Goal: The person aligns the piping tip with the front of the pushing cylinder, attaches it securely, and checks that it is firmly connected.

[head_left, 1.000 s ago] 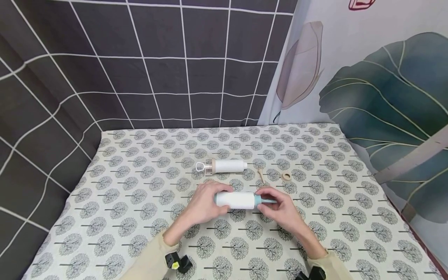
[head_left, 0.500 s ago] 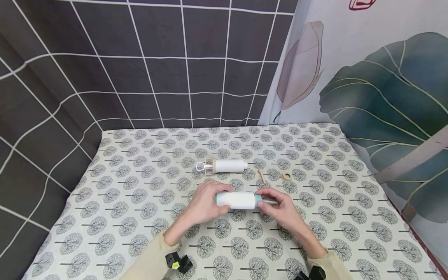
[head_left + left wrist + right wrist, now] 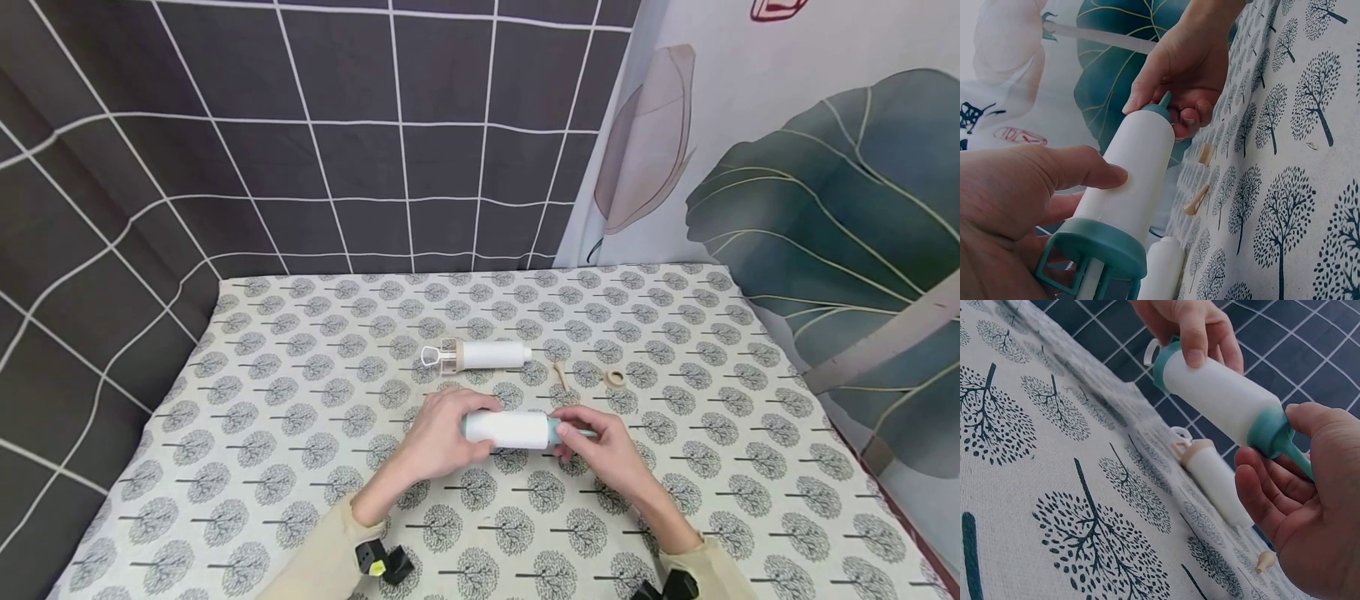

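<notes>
My left hand (image 3: 442, 433) grips the white barrel of a syringe-like dispenser (image 3: 517, 429), its thumb lying along the side. A teal collar (image 3: 1094, 250) with an open frame and a white plunger rod forms the left end. At the other end is a teal nozzle cap (image 3: 1269, 431) with a thin spout. My right hand (image 3: 600, 442) pinches this cap between thumb and fingers, partly covering it in the head view. In the right wrist view, the spout (image 3: 1297, 458) runs back towards the palm. The cap meets the barrel.
Behind the hands lies a second white dispenser (image 3: 491, 355) with a beige collar and white ring handle. To its right are a small beige nozzle (image 3: 561, 377) and a beige ring (image 3: 614, 379). A tree-print cloth (image 3: 300, 492) covers the table; dark checked fabric (image 3: 345, 158) hangs behind.
My right hand's fingers have shifted round the teal nozzle cap, and less of the spout shows. The left hand and the barrel stay almost still.
</notes>
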Demonstrator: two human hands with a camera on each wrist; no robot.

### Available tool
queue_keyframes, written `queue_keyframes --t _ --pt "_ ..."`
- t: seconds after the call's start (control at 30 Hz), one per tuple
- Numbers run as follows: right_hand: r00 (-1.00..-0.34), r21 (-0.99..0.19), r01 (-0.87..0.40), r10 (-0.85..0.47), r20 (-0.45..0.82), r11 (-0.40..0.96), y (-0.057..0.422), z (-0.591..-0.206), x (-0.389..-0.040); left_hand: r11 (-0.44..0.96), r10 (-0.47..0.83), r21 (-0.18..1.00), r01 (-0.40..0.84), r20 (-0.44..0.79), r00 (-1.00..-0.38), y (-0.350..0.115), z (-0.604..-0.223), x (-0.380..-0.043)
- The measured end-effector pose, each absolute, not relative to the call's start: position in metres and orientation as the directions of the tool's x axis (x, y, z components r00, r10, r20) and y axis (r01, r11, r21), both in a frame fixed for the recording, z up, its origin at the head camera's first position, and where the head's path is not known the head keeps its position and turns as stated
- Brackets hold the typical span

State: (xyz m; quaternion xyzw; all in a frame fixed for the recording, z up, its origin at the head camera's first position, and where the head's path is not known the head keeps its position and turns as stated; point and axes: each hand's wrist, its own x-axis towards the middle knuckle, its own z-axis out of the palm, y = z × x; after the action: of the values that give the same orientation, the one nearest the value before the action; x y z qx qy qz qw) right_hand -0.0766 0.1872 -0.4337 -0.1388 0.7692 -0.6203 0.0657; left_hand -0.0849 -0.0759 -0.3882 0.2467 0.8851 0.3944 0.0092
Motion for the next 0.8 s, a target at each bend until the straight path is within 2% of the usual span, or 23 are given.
queue_keyframes --t 0.3,0.57,0.8 --pt "-0.954 -0.971 -0.14 -0.288 0.079 0.196 0.1879 -0.433 -0.0775 0.566 0.435 0.709 0.421 0.177 -0.883 -0.0764 -0.3881 -0.0854" --pt "-0.887 -0.935 -0.344 -0.356 0.293 0.089 0.1904 -0.4377 -0.0794 0.574 0.428 0.714 0.4 0.155 -0.89 -0.0768 -0.388 -0.0858" --pt "-0.849 -0.921 -0.389 -0.398 0.346 0.028 0.1891 -0.439 -0.0806 0.571 0.431 0.719 0.396 0.149 -0.89 -0.077 -0.3878 -0.0864"
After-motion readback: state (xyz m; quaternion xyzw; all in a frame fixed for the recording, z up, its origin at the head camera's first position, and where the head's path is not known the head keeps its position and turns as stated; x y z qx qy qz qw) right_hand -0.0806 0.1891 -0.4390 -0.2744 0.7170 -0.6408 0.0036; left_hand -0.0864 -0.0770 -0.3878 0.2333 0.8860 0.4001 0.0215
